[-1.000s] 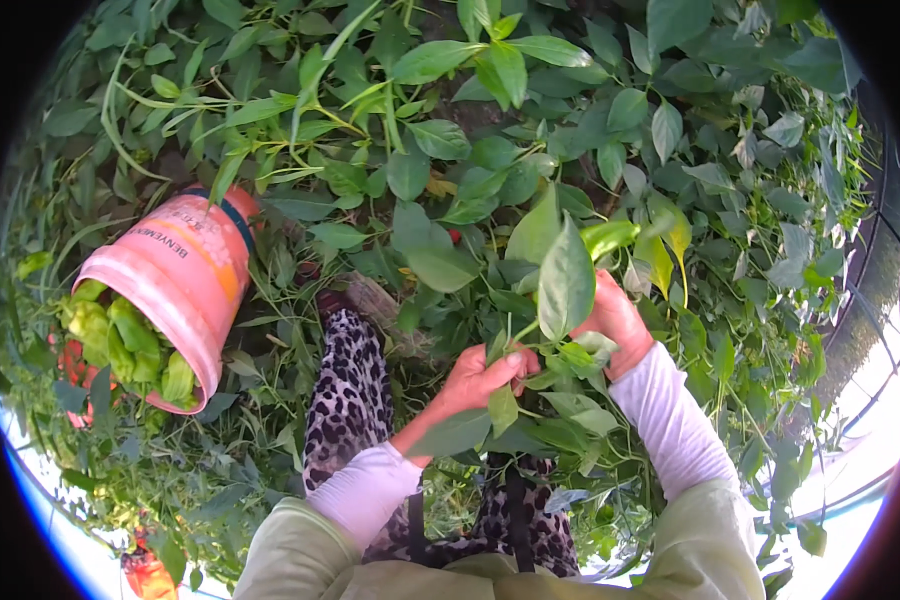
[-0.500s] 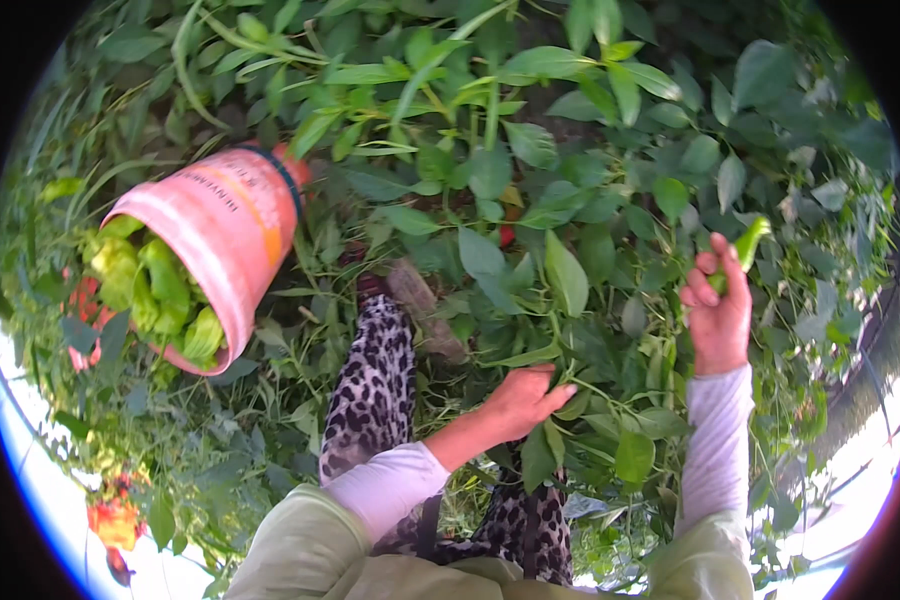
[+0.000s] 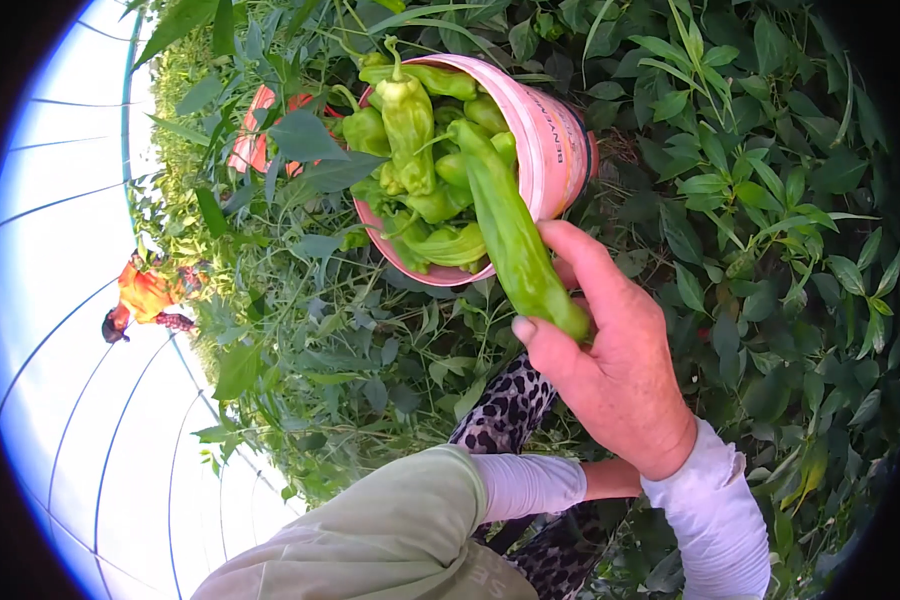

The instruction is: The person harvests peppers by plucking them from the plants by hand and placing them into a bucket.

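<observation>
The right hand [image 3: 620,360] is clamped on a long, glossy bright-green pepper [image 3: 515,225], thumb on one side and fingers on the other, gripping only its lower end. The rest of the pepper points toward eleven o'clock, overlapping the round mouth of a pink plastic bucket [image 3: 555,170]; whether it touches the rim cannot be told. The left hand is hidden where its white-sleeved forearm [image 3: 535,487] passes behind the right wrist, so its state cannot be told.

The end-hold looks like the weak point: smooth skin and a long unsupported length could let the pepper swing or slip, perhaps outside the rim. Inside, a loose heap of wrinkled light-green peppers [image 3: 407,135] stands highest toward eleven o'clock of the mouth; a push there could roll one out into the foliage. A broad grey-green leaf [image 3: 305,137] at the mouth's nine o'clock might snag stems. Whether the bucket stands upright or tilted is unclear; if tilted, a knock on its rim could spill the heap.
</observation>
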`<state>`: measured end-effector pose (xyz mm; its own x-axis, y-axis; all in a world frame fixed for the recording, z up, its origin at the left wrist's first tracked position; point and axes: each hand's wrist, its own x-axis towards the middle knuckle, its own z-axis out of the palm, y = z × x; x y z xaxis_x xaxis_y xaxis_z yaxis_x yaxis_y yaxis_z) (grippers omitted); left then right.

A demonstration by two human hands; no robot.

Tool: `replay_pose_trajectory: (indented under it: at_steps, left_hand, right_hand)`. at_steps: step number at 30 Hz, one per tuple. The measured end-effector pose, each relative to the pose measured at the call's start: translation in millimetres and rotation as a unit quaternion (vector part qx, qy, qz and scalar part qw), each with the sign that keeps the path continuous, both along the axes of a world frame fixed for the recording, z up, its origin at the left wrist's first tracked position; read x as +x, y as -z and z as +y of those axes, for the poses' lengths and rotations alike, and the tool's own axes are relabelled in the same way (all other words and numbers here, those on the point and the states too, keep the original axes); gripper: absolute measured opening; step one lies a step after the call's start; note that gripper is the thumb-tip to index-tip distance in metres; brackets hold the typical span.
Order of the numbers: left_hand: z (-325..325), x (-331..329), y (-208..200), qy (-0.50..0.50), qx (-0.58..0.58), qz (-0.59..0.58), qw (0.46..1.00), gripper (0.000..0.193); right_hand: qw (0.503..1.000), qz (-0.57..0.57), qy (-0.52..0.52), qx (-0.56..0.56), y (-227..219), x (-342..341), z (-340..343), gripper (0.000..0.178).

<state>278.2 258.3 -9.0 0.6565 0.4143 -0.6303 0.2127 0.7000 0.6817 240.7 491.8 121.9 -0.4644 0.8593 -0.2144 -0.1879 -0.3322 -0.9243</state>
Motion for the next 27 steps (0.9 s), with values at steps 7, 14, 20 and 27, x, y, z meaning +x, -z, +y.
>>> replay_pose_trajectory:
  at_steps: [7, 14, 20, 27]
  left_hand:
    - [-1, -28, -12, -0.022, -0.027, -0.024, 0.999, 0.044]
    - [21, -30, -13, -0.013, -0.009, -0.005, 1.000, 0.044]
    - [40, -22, -17, 0.017, 0.012, 0.043, 0.999, 0.044]
    - [48, -8, -17, 0.072, 0.059, 0.088, 0.992, 0.043]
  right_hand:
    - [0.916, -0.249, 0.060, 0.310, 9, -50, 46, 0.032]
    - [0.897, -0.247, 0.085, 0.357, 26, -94, 58, 0.020]
    - [0.865, -0.314, 0.075, 0.384, 63, -76, 50, 0.025]
    - [0.859, -0.324, 0.181, 0.353, 105, 56, 66, 0.028]
